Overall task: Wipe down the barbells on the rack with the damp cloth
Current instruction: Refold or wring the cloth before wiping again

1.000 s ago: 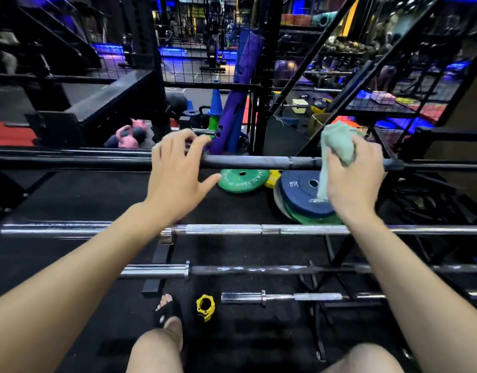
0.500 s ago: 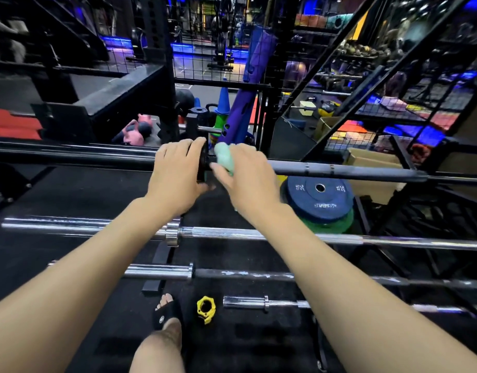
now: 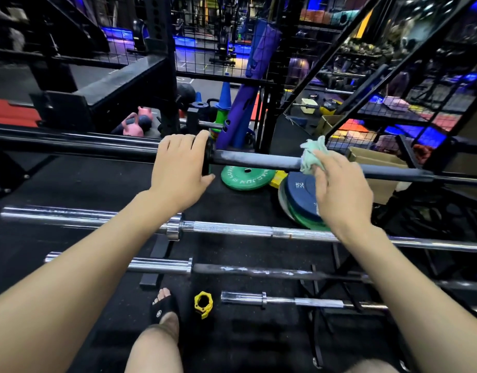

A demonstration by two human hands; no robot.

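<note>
At the far left, the thick black sleeve of the top black steel barbell (image 3: 253,159) runs in from the left edge of the black tiered barbell rack (image 3: 155,261). Below it lie three more bars on lower tiers: a bright chrome barbell (image 3: 232,229), a chrome-sleeved barbell with a worn dark shaft (image 3: 248,271), and lowest, a short chrome bar (image 3: 281,301). Behind the top sleeve, two pink kettlebells (image 3: 132,124) sit on the black rubber floor (image 3: 97,181).

The left hand (image 3: 178,172) lies over the top barbell just at its collar, fingers curled over the sleeve and thumb reaching underneath, so it grips the bar. Beneath it on the floor, a foot in a black open-toed sandal (image 3: 163,308) stands just beside a yellow plastic barbell collar (image 3: 203,304).

Right of the collar, the grey, chalk-marked shaft of the top barbell stretches toward the right. Under it a green bumper plate (image 3: 246,177) lies flat on the floor, with a blue bumper plate (image 3: 299,196) stacked on others leaning near it.

The right hand (image 3: 339,192) grips a crumpled pale-green damp cloth (image 3: 311,154), pressing it against the top barbell's shaft, well apart from the left hand. The cloth bunches above and around the bar. Beyond it, near the rack's right end, sits a brown cardboard box (image 3: 374,160).
</note>
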